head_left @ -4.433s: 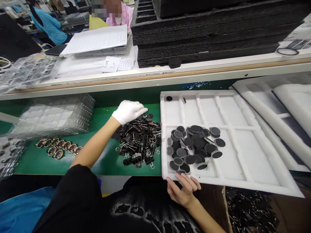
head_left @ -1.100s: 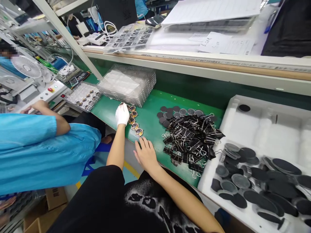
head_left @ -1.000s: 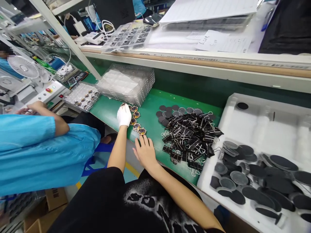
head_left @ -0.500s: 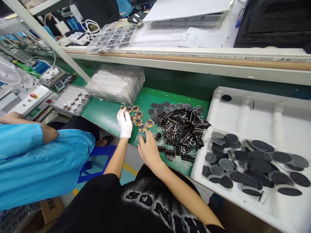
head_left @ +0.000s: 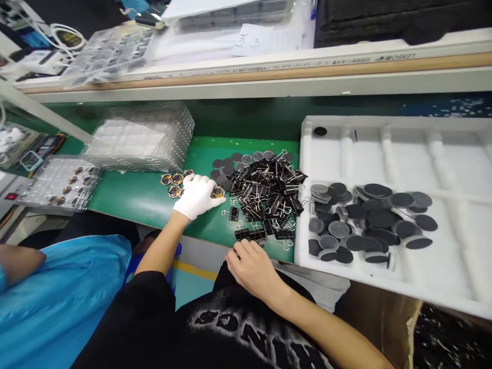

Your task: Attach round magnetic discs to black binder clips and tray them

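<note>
My left hand (head_left: 197, 195), in a white glove, lies palm down over a small cluster of round gold-rimmed parts (head_left: 172, 180) on the green bench mat (head_left: 126, 192); its fingers are curled over the parts at its right side. My bare right hand (head_left: 251, 265) rests at the bench's near edge, fingers loosely bent, touching the closest black binder clips (head_left: 269, 192) of a big pile. Dark round discs (head_left: 238, 160) lie behind the pile.
A white foam tray (head_left: 442, 154) at the right holds several black and grey discs (head_left: 365, 215). A stack of clear blister trays (head_left: 138, 136) stands at the back left, another tray with parts (head_left: 57, 182) left of it. A person's blue sleeve (head_left: 57, 287) is at lower left.
My left hand has swept the gold-rimmed parts rightward toward the clip pile. My right hand has drawn back from them to the bench edge. The view has swung right.
</note>
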A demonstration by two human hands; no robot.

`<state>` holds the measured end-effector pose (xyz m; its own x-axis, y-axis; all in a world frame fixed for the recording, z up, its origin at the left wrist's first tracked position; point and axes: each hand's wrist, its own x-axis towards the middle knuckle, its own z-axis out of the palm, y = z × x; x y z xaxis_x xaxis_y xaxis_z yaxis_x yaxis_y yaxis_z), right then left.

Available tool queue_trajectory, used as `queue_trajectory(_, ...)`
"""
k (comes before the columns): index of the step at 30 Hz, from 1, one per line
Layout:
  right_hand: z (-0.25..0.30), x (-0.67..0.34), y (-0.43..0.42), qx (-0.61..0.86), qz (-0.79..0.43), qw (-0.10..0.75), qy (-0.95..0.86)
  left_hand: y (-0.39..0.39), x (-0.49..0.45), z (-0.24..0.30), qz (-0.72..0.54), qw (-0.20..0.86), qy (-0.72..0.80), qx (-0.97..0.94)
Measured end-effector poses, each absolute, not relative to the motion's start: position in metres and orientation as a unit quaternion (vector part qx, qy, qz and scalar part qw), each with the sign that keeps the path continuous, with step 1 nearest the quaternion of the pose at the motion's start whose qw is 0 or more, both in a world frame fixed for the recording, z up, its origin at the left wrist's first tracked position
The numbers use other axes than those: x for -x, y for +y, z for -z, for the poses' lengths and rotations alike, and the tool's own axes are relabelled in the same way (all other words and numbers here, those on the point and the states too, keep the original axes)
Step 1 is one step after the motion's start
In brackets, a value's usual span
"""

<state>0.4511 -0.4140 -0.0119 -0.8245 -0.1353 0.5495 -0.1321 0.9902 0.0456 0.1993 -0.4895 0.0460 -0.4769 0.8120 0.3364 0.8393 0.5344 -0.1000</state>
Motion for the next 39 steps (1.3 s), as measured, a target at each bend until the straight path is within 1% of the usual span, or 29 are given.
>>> queue_trajectory(4, 0.019, -0.442, -0.406, -0.022, 0.008, 0.272, -0.962, -0.490, -0.197, -0.049, 0.031, 0.197, -0.841, 0.503)
queue_trajectory(8, 0.020, -0.424, -0.398, -0.039, 0.006, 0.285, -0.958, -0.492, -0.202, -0.050, 0.049, 0.210, -0.829, 0.515)
queue_trajectory(12, 0.018, -0.434, -0.396, -0.092, 0.005, 0.336, -0.937, -0.490, -0.201, -0.052, 0.070, 0.224, -0.820, 0.522)
queue_trajectory(16, 0.010, -0.466, -0.392, -0.104, -0.019, 0.406, -0.908, -0.494, -0.199, -0.049, 0.112, 0.274, -0.805, 0.514)
queue_trajectory(18, -0.001, -0.482, -0.389, -0.084, -0.090, 0.444, -0.888, -0.499, -0.207, -0.050, 0.176, 0.312, -0.798, 0.485)
queue_trajectory(20, -0.014, -0.494, -0.383, -0.044, -0.226, 0.467, -0.854, -0.501, -0.229, -0.054, 0.290, 0.324, -0.786, 0.440)
queue_trajectory(22, -0.027, -0.501, -0.376, 0.010, -0.395, 0.458, -0.797, -0.497, -0.261, -0.065, 0.416, 0.265, -0.770, 0.405)
queue_trajectory(24, -0.036, -0.503, -0.365, 0.043, -0.556, 0.422, -0.715, -0.484, -0.297, -0.081, 0.467, 0.120, -0.762, 0.433)
queue_trajectory(26, -0.042, -0.504, -0.351, 0.057, -0.674, 0.374, -0.634, -0.464, -0.328, -0.098, 0.437, -0.020, -0.746, 0.503)
queue_trajectory(27, -0.043, -0.505, -0.344, 0.065, -0.712, 0.358, -0.601, -0.452, -0.339, -0.107, 0.411, -0.063, -0.735, 0.537)
queue_trajectory(28, -0.044, -0.507, -0.337, 0.079, -0.734, 0.352, -0.575, -0.439, -0.347, -0.116, 0.383, -0.094, -0.724, 0.566)
queue_trajectory(30, -0.043, -0.514, -0.324, 0.118, -0.753, 0.367, -0.533, -0.412, -0.354, -0.131, 0.332, -0.130, -0.701, 0.618)
queue_trajectory(32, -0.041, -0.525, -0.314, 0.143, -0.760, 0.398, -0.493, -0.381, -0.351, -0.143, 0.286, -0.116, -0.681, 0.664)
queue_trajectory(34, -0.040, -0.536, -0.307, 0.160, -0.766, 0.423, -0.457, -0.348, -0.343, -0.150, 0.224, -0.032, -0.669, 0.707)
queue_trajectory(36, -0.039, -0.545, -0.302, 0.178, -0.765, 0.439, -0.438, -0.312, -0.333, -0.153, 0.106, 0.061, -0.653, 0.747)
queue_trajectory(37, -0.039, -0.549, -0.299, 0.186, -0.762, 0.445, -0.432, -0.296, -0.329, -0.154, 0.036, 0.067, -0.639, 0.765)
queue_trajectory(39, -0.038, -0.555, -0.295, 0.199, -0.756, 0.454, -0.428, -0.268, -0.322, -0.153, -0.056, 0.031, -0.612, 0.788)
